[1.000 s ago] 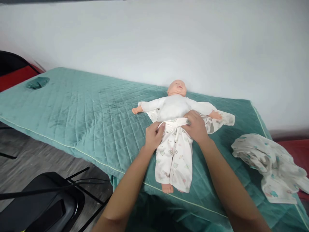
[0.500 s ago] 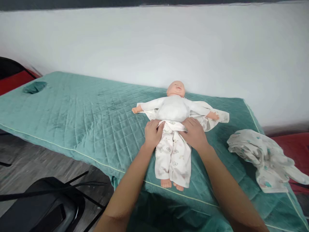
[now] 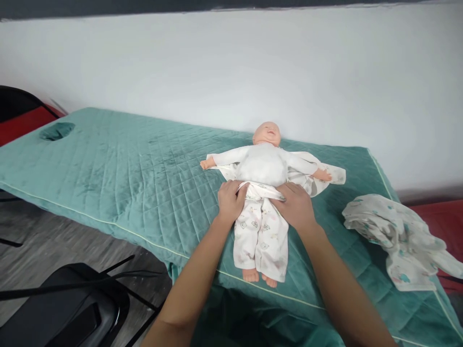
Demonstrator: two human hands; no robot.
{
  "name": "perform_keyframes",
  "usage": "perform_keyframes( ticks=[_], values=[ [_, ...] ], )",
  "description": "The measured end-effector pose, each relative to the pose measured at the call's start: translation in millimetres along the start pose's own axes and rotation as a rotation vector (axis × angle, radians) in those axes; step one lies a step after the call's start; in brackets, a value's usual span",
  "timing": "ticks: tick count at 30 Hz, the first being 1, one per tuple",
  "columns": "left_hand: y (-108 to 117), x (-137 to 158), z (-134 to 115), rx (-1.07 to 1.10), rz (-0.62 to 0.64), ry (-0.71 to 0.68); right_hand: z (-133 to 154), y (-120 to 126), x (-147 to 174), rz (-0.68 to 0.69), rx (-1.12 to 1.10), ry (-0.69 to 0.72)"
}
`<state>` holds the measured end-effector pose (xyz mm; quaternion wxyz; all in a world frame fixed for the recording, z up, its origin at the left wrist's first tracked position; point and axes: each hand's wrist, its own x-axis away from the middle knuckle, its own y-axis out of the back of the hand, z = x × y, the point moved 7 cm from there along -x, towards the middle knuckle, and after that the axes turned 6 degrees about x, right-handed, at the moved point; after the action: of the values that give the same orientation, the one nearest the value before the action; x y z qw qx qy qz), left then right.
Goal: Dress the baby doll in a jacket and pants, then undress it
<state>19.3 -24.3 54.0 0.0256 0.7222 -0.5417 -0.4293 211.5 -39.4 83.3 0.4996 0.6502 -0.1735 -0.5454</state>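
A baby doll lies on its back, arms spread, with a white cloth torso and bare plastic head, hands and feet. White printed baby pants cover its legs, the top edge bunched at the hips. My left hand pinches the waistband on the left side, thumb on the cloth. On the right side my right hand grips the same waistband, its fingers curled around the doll's hip and partly hidden. Under the doll's arms and back lies a spread white printed shirt.
A green quilted cover lies over the bed, with a face hole at far left. Crumpled white printed clothing rests at the right edge. A black chair stands at lower left. The white wall runs behind.
The view has shifted slightly, so everything sits a little further right. Both hands keep their hold on the waistband, with the right hand slightly lower.
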Motion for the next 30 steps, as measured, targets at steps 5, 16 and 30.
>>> perform_keyframes(
  ticks=[5,16,30],
  values=[
    [0.7,0.4,1.3,-0.003,-0.015,0.019,-12.1,-11.2,2.1,0.136,0.036,-0.163],
    [0.2,-1.4,2.1,0.068,0.037,0.074,-26.8,-13.9,3.8,0.275,-0.026,-0.307],
    [6.1,8.4,9.4,0.159,0.114,0.155,-38.4,-10.9,21.0,0.351,-0.124,-0.303]
  ],
)
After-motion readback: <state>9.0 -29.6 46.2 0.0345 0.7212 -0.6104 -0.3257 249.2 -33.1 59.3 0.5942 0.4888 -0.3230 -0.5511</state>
